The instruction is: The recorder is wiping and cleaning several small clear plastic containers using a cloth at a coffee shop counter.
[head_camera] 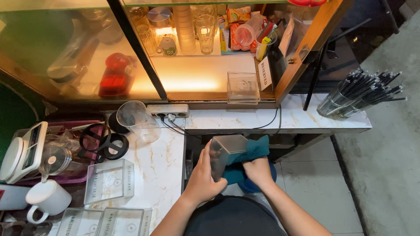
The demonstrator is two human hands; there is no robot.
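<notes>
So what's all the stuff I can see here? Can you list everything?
Clear acrylic sign holder: one, see-through, held in front of the person.
Teal cloth: one, blue-green, pressed against the holder.
More clear acrylic sign holders: about three, on the white marble counter, left; one more on the lit cabinet shelf.
Clear plastic jug: one, by the white power strip.
White mug: one, far left.
White kitchen scale: one, left edge.
Black straws in glass jars: a big bunch, right counter.
Drinking glasses: several, clear, on the cabinet shelf.
Left hand: grips the holder.
Right hand: holds the cloth.
</notes>
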